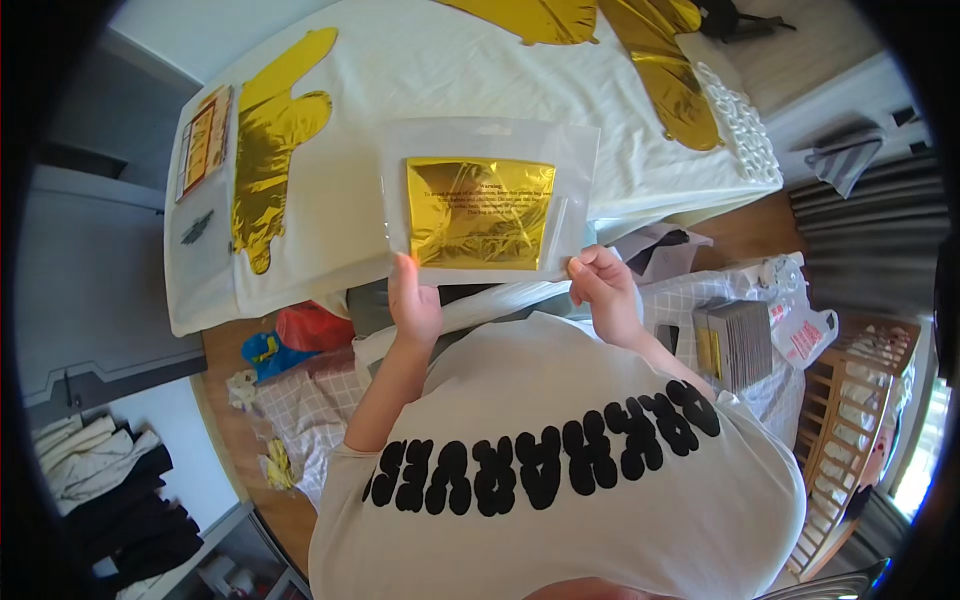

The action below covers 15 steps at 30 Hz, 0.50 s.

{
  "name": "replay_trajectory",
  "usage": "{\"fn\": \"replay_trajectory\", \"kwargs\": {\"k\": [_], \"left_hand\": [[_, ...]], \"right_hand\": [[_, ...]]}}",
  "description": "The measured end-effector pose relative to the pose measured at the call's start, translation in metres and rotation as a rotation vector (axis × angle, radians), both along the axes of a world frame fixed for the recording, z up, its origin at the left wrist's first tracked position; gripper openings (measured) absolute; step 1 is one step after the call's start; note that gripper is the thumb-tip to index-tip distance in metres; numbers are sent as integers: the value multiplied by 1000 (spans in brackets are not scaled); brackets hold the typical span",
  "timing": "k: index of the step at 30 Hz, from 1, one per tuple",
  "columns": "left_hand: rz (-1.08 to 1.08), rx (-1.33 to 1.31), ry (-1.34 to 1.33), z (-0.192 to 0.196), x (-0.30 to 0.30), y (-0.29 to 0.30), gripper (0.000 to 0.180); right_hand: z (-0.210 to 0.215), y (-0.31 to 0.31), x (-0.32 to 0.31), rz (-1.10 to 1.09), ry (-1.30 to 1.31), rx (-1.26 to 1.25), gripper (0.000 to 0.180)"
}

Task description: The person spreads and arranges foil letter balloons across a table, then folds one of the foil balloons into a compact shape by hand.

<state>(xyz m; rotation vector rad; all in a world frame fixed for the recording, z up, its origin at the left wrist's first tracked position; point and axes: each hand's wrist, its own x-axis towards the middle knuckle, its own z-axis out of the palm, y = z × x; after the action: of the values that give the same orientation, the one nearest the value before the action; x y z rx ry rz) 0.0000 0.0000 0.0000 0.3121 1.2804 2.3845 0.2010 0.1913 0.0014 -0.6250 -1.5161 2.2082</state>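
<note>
Between my two hands hangs a clear plastic bag with printed text on its front. Inside lies a folded sheet of shiny gold foil, and a thin white straw-like strip shows beside it. My left hand grips the bag's lower left corner, thumb on the near face. At the lower right corner my right hand pinches the edge between thumb and fingers. The bag is held up over the near edge of the table covered with a white cloth.
Flat gold foil balloons lie on the table's left and far side. A printed package and small dark pieces are at the left. White rings line the right edge. A stack of flat packs sits at my right.
</note>
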Motion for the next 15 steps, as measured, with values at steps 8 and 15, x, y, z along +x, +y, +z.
{"fn": "replay_trajectory", "kwargs": {"k": [8,15], "left_hand": [[-349,-363,236,-3,22,24,30],[-898,-230,848,12,65,57,32]], "right_hand": [[96,22,30,-562,-403,912,61],[137,65,123,134,-893,1033,37]]}}
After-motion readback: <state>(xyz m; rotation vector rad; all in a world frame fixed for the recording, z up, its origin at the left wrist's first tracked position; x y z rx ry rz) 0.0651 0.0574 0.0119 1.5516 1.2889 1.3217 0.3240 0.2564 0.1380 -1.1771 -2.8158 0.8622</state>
